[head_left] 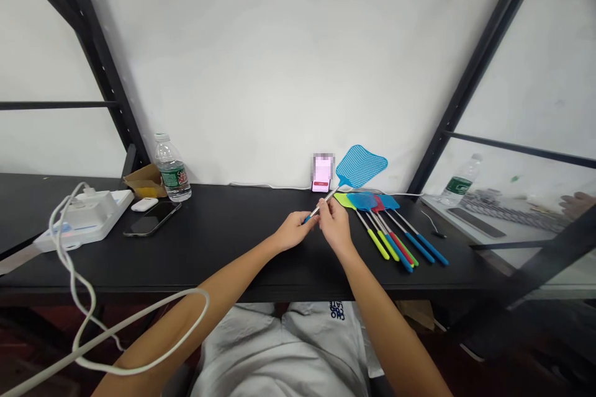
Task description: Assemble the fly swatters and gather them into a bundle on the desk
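Note:
Both my hands hold one blue fly swatter (pixel 361 165) over the black desk (pixel 223 242). My left hand (pixel 292 231) is closed on its blue handle end. My right hand (pixel 333 223) pinches the thin metal rod a little further up. The swatter's blue mesh head points up and to the right, raised against the white wall. Just right of my right hand lie several more fly swatters (pixel 393 232) flat on the desk, with green, red and blue handles.
A phone on a small stand (pixel 322 173) sits at the wall behind my hands. At the left are a water bottle (pixel 171 167), a dark phone (pixel 151 220), a white earbud case (pixel 144 204), a cardboard box (pixel 145 181) and a power strip (pixel 86 214) with white cable. Another person's hand (pixel 577 203) shows at far right.

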`<state>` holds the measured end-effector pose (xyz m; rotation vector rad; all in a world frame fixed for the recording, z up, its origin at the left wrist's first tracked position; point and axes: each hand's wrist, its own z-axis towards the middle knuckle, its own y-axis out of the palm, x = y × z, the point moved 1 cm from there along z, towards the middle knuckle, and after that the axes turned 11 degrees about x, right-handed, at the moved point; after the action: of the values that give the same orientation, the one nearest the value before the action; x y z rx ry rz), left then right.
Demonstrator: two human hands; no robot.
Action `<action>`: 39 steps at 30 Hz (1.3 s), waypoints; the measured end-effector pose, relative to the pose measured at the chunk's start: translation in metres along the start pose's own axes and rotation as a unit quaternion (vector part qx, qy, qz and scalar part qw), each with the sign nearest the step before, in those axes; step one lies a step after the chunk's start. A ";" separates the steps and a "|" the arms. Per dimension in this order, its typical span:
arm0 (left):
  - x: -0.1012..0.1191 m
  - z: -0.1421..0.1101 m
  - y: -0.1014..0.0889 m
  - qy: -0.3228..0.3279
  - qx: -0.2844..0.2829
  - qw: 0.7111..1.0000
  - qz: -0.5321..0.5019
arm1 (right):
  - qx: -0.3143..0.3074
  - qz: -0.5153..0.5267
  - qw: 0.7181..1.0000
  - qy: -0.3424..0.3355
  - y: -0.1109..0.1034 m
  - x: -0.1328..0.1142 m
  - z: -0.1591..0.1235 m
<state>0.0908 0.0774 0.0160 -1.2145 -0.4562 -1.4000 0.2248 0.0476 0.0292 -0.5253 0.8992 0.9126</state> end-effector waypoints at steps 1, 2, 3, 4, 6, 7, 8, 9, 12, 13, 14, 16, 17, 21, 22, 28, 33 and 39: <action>0.000 0.000 0.001 -0.019 -0.006 0.999 -0.031 | -0.017 -0.007 1.000 -0.010 0.001 0.000 -0.001; 0.000 0.000 0.002 -0.036 -0.012 0.997 -0.062 | -0.032 -0.017 0.999 -0.020 0.001 0.000 -0.001; 0.000 -0.001 0.002 -0.047 -0.019 0.995 -0.088 | -0.041 -0.026 0.998 -0.028 0.002 -0.001 -0.002; 0.000 -0.001 0.003 -0.052 -0.027 0.993 -0.105 | -0.046 -0.033 0.998 -0.031 0.002 -0.001 -0.002; 0.003 -0.002 0.003 -0.047 -0.044 0.992 -0.107 | -0.042 -0.044 0.998 -0.031 0.001 -0.001 -0.001; 0.004 -0.003 0.002 -0.040 -0.049 0.993 -0.097 | -0.037 -0.050 0.998 -0.030 0.000 -0.001 -0.001; 0.006 -0.004 0.002 -0.032 -0.052 0.995 -0.085 | -0.032 -0.055 0.998 -0.029 -0.001 -0.001 0.001; 0.007 -0.004 0.001 -0.024 -0.050 0.996 -0.075 | -0.026 -0.061 0.997 -0.030 -0.003 0.000 0.003; 0.011 -0.005 -0.002 -0.015 -0.027 0.997 -0.068 | -0.003 -0.083 0.996 -0.032 -0.010 0.006 0.013; 0.011 -0.004 -0.002 -0.016 -0.015 0.997 -0.067 | 0.003 -0.092 0.995 -0.028 -0.014 0.010 0.017; 0.011 -0.004 -0.003 -0.017 -0.002 0.998 -0.064 | 0.005 -0.099 0.995 -0.020 -0.019 0.014 0.022; 0.009 -0.003 -0.003 -0.022 0.014 0.998 -0.053 | -0.006 -0.116 0.993 -0.002 -0.032 0.023 0.032; 0.009 -0.003 -0.003 -0.023 0.018 0.999 -0.046 | -0.017 -0.130 0.991 0.004 -0.040 0.026 0.038; 0.005 -0.003 -0.002 -0.021 0.009 1.000 -0.020 | -0.054 -0.256 0.963 0.057 -0.077 0.033 0.057; 0.004 -0.003 -0.002 -0.020 0.007 1.000 -0.010 | -0.062 -0.295 0.951 0.064 -0.086 0.032 0.061; 0.003 -0.004 -0.002 -0.015 0.003 1.000 0.022 | -0.033 -0.452 0.889 0.070 -0.128 0.030 0.078; 0.003 -0.003 -0.003 -0.017 0.001 0.999 0.034 | -0.002 -0.487 0.870 0.082 -0.146 0.036 0.083; 0.003 -0.004 -0.003 -0.016 -0.004 0.999 0.040 | -0.016 -0.504 0.857 0.110 -0.179 0.058 0.094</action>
<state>0.0876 0.0730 0.0181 -1.2500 -0.4205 -1.3170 0.4350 0.0466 0.0351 -1.0097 0.6626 -0.1012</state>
